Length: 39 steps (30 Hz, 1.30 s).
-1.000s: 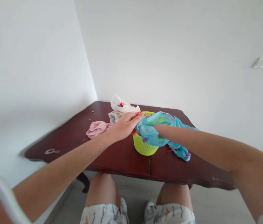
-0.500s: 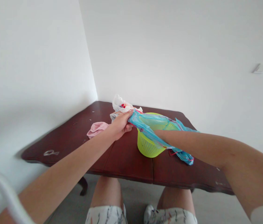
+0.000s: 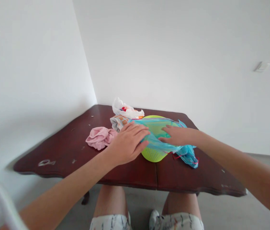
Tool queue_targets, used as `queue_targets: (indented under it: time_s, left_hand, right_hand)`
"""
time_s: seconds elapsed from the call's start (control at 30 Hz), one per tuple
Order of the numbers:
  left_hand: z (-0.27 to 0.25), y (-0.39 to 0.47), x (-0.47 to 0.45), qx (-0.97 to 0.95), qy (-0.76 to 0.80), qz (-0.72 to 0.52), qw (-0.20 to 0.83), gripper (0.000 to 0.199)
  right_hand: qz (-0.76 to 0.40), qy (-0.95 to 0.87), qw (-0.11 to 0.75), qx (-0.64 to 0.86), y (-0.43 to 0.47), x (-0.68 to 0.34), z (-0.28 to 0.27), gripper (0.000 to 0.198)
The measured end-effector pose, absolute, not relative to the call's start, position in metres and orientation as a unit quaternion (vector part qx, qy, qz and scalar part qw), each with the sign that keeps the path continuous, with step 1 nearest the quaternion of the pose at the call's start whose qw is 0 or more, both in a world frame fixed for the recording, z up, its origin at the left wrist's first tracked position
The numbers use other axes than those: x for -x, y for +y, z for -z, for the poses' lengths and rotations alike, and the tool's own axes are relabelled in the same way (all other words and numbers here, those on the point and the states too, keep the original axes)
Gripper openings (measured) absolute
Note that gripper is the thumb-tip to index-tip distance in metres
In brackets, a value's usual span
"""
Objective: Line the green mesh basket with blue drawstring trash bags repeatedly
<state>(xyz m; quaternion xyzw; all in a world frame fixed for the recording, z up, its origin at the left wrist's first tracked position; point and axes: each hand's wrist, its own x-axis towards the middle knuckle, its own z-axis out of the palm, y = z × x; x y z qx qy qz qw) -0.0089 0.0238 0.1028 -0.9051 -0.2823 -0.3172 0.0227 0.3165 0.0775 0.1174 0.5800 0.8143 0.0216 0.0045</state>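
A yellow-green plastic basket (image 3: 154,155) with a perforated wall stands on the dark red wooden table. Draped inside it and over its rim is a thin blue plastic bag (image 3: 157,144) with pink drawstrings, bunched up on the right side. My left hand (image 3: 131,140) lies over the basket's left rim, fingers stretched out across the edge of the bag. Over the mouth of the basket, on its right, is my right hand (image 3: 176,135), with its fingers apart and nothing in them.
Left of my left hand lies a crumpled pink cloth (image 3: 99,138). Behind it sit a grey bag with orange print (image 3: 118,122) and a white plastic bag (image 3: 129,112) with red contents. The table (image 3: 60,150) stands against white walls in a corner.
My right hand has come up out of the basket. My left hand has released the bag's edge, opened and moved nearer to me, and the bag now lies lower over the rim.
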Motion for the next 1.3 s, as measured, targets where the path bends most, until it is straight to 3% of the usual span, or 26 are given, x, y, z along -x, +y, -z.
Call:
queue_targets:
  time_s: [0.1,0.23,0.37,0.5,0.73,0.9,1.0,1.3]
  left_hand:
    - [-0.098,0.032,-0.006,0.939,-0.257,0.228,0.034,0.047]
    - [-0.091,0.06,-0.021,0.947,-0.25,0.201,0.012,0.047]
    - [-0.091,0.077,-0.032,0.952,-0.25,0.177,-0.024,0.045]
    - [-0.092,0.097,-0.037,0.93,-0.307,0.195,-0.051,0.053]
    - [-0.092,0.155,-0.048,0.874,-0.396,0.24,-0.15,0.049]
    - [-0.085,0.185,-0.052,0.851,-0.421,0.259,-0.178,0.063]
    - [-0.078,0.199,-0.053,0.828,-0.45,0.27,-0.197,0.058]
    - [-0.069,0.22,-0.056,0.805,-0.456,0.264,-0.272,0.054]
  right_hand:
    - [-0.049,0.795,0.03,-0.604,0.059,-0.344,-0.118,0.094]
    - [-0.057,0.79,-0.025,-0.609,0.064,-0.365,-0.114,0.077]
    - [0.052,0.759,-0.088,-0.643,0.087,-0.374,-0.114,0.066]
    - [0.117,0.702,-0.097,-0.695,0.107,-0.379,-0.114,0.07]
    - [0.151,0.67,-0.114,-0.718,0.13,-0.371,-0.106,0.078]
    - [0.146,0.673,-0.124,-0.714,0.143,-0.365,-0.102,0.068]
    - [0.129,0.675,-0.136,-0.713,0.151,-0.363,-0.096,0.059]
    - [0.128,0.687,-0.167,-0.696,0.158,-0.363,-0.087,0.06]
